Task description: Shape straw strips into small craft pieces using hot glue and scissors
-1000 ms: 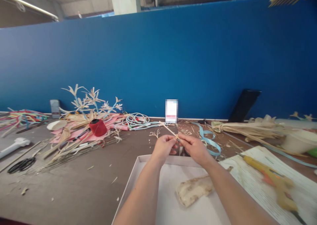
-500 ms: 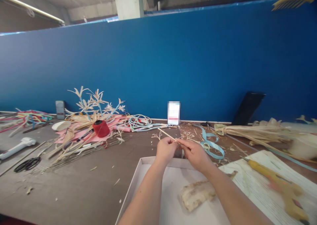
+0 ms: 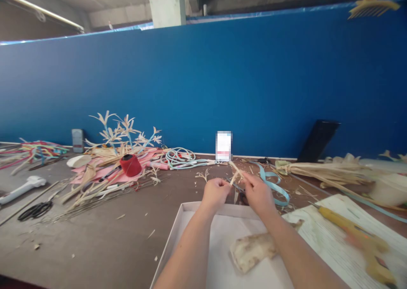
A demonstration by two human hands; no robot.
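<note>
Above the far rim of a white box lid (image 3: 190,205), my left hand (image 3: 218,196) is closed in a pinch on a narrow pale straw strip (image 3: 234,178). To its right, my right hand (image 3: 258,194) pinches a second pale strip (image 3: 234,166), whose free end points up and left. The two strips meet between the hands; whether they are joined I cannot tell. Behind the fingers lies a dark-handled tool (image 3: 243,197), partly hidden, that looks like scissors. A light blue ribbon (image 3: 280,192) curls beside my right hand. Small straw flowers (image 3: 202,176) lie beyond my left hand.
In the lid rests a stained, pale block (image 3: 252,248). A yellow glue gun (image 3: 356,234) lies on paper at right. Leftward are a red thread spool (image 3: 130,166), straw flowers (image 3: 111,134), black scissors (image 3: 34,210) and a white hammer-shaped tool (image 3: 23,190). A phone (image 3: 224,146) leans against the blue wall.
My right hand has moved right, away from my left. The pale strip, earlier one line pointing left from the joined hands, now shows as two pieces meeting at an angle between them.
</note>
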